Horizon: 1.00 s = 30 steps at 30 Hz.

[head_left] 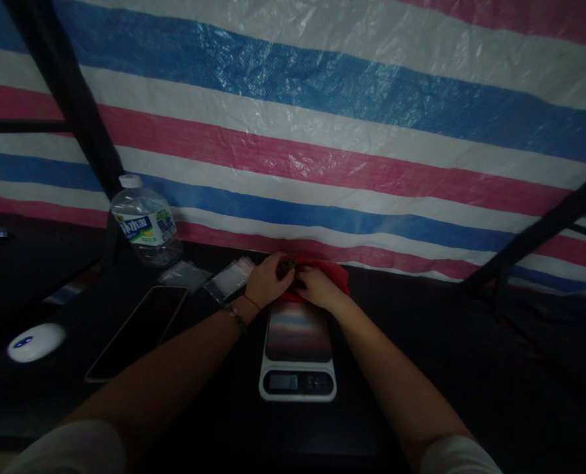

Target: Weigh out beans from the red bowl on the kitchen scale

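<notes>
Both hands [268,280] touch something dark [287,264] at what seems a red bag [335,271].

Scale [299,349], phone [137,334], bottle [147,220] on black table [421,322]

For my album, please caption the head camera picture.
Left hand and right hand at something red, by a white scale.

A person wears pale sleeves, the left sleeve [70,451] and right sleeve [458,455] ending in rounded hems, with the left hand [267,283] and right hand [317,288] bare. At the left wrist, a thin red cord bracelet [252,302] sits just beside a beaded bracelet [236,318], its rounded beads mostly dark.
</notes>
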Each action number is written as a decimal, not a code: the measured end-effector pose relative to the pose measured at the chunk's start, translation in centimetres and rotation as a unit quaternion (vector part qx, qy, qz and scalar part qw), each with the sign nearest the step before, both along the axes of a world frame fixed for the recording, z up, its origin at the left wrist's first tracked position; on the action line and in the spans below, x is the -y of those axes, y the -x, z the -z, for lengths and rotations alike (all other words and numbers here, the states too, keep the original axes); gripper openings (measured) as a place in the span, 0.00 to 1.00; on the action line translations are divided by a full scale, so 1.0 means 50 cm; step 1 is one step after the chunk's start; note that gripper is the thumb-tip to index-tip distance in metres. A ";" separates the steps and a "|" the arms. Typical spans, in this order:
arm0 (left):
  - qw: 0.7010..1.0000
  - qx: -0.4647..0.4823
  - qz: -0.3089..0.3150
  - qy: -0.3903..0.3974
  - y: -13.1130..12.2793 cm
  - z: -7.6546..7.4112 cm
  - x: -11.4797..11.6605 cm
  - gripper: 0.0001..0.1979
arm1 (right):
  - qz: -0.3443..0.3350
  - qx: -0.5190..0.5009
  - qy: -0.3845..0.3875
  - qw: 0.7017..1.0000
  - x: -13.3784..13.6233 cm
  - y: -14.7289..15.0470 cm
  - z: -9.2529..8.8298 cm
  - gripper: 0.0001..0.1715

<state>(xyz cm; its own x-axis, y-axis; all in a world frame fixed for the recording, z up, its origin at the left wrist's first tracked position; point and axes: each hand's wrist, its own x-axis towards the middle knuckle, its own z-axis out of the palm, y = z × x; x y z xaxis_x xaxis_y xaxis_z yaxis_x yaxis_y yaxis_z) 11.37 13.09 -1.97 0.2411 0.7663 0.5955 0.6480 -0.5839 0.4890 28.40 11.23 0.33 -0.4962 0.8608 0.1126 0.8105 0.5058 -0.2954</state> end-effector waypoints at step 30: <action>0.996 -0.071 0.048 0.007 0.000 -0.007 0.008 0.20 | 0.038 0.015 -0.026 0.999 0.001 -0.026 -0.007 0.12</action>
<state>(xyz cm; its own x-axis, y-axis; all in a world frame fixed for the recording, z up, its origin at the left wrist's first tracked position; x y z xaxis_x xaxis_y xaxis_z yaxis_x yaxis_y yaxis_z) 11.39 12.69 -1.61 0.3955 0.7437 0.5390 0.6529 -0.6404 0.4045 29.72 11.18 0.70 -0.4328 0.8899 0.1444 0.8553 0.4559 -0.2460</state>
